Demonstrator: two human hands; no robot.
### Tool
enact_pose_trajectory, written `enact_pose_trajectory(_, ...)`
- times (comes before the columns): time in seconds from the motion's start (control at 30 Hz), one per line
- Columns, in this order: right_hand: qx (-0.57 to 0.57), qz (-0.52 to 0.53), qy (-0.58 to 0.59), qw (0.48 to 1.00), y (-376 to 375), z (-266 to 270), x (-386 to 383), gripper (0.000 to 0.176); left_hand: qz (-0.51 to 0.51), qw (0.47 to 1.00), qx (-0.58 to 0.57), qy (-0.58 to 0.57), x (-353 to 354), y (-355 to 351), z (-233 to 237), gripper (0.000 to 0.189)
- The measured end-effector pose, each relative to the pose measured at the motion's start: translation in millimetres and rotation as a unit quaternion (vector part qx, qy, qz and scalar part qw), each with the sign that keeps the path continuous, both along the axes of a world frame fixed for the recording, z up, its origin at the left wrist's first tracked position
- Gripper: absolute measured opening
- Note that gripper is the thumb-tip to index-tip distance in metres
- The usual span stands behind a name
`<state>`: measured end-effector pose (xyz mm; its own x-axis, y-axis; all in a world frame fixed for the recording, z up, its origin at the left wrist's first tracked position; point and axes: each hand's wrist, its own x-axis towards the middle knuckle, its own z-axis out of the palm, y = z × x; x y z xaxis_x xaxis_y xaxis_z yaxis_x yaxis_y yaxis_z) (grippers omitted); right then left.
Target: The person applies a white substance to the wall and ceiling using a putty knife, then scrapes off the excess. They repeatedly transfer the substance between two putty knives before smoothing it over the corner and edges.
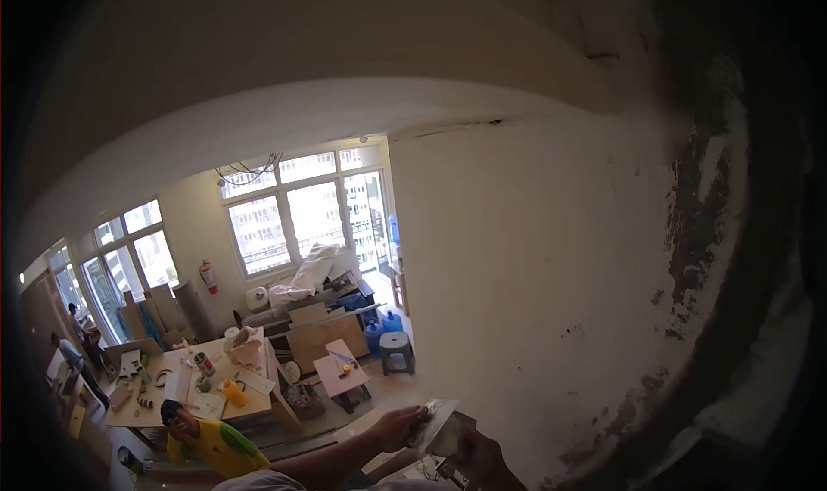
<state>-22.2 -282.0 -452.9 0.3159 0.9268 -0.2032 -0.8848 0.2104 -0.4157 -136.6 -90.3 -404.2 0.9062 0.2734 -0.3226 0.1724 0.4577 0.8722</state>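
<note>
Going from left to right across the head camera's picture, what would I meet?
Person in a yellow shirt → left hand → plaster-smeared blade → right hand → dark patch on the wall.

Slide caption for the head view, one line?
Left hand and right hand hold flat blades beside a patchy white wall.

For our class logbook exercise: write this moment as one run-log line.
left hand: holds putty blade | right hand: holds dark tool | blades: touching | facing: white wall
</note>
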Motion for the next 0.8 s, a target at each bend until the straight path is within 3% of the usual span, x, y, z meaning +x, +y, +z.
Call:
enact_pose_trajectory(0.07, -0.021, -0.002, -0.06, 0.998, 2, -22, -1, 0.039, -0.028, 0.996, 0.074, 0.028, -6, 2, -14, 0.035)
enact_pose_trajectory(0.1, -0.025, -0.025, -0.292, 0.956, 0, -40, 2, 0.038, -0.037, 0.99, 0.13, 0.036, -17, -7, 2, 0.039)
enact_pose_trajectory(0.13, -0.054, -0.079, -0.498, 0.862, -3, -35, -4, 0.037, -0.051, 0.984, 0.166, 0.039, -22, -7, 2, 0.039)
enact_pose_trajectory(0.17, -0.094, -0.126, -0.662, 0.733, -19, -22, -18, 0.036, -0.063, 0.976, 0.202, 0.042, -27, -6, 3, 0.04)
enact_pose_trajectory(0.23, -0.123, -0.133, -0.667, 0.723, -21, -19, -30, 0.034, -0.096, 0.958, 0.265, 0.054, -41, -1, 11, 0.042)
enact_pose_trajectory(0.27, -0.109, -0.1, -0.511, 0.847, -8, -63, -16, 0.034, -0.118, 0.947, 0.291, 0.063, -48, 1, 15, 0.043)
enact_pose_trajectory(0.3, -0.101, -0.071, -0.392, 0.911, -9, -65, -18, 0.034, -0.139, 0.935, 0.317, 0.071, -54, 2, 17, 0.045)
enact_pose_trajectory(0.33, -0.101, -0.054, -0.263, 0.958, -11, -69, -19, 0.034, -0.144, 0.934, 0.319, 0.074, -59, 4, 16, 0.046)
enact_pose_trajectory(0.37, -0.109, -0.045, -0.191, 0.974, -21, -19, -38, 0.037, -0.148, 0.932, 0.322, 0.076, -63, 7, 14, 0.047)
enact_pose_trajectory(0.4, -0.116, -0.034, -0.118, 0.986, -27, 8, -51, 0.041, -0.152, 0.93, 0.325, 0.08, -67, 11, 11, 0.048)
enact_pose_trajectory(0.5, -0.102, -0.048, -0.167, 0.979, -28, -2, -55, 0.032, -0.156, 0.934, 0.315, 0.066, -79, 22, -10, 0.05)
enact_pose_trajectory(0.6, -0.067, -0.079, -0.082, 0.991, -30, 2, -61, 0.03, -0.154, 0.909, 0.385, 0.047, -94, 28, -15, 0.043)
enact_pose_trajectory(0.7, -0.032, -0.108, 0.001, 0.994, -31, 11, -67, 0.03, -0.203, 0.887, 0.402, 0.1, -111, 28, -11, 0.041)
enact_pose_trajectory(0.77, -0.06, -0.116, -0.015, 0.991, -33, 20, -76, 0.027, -0.091, 0.977, 0.183, 0.056, -117, 26, -30, 0.038)
enact_pose_trajectory(0.8, -0.073, -0.121, -0.023, 0.99, -34, 27, -82, 0.026, -0.034, 0.997, 0.068, 0.032, -119, 25, -39, 0.037)
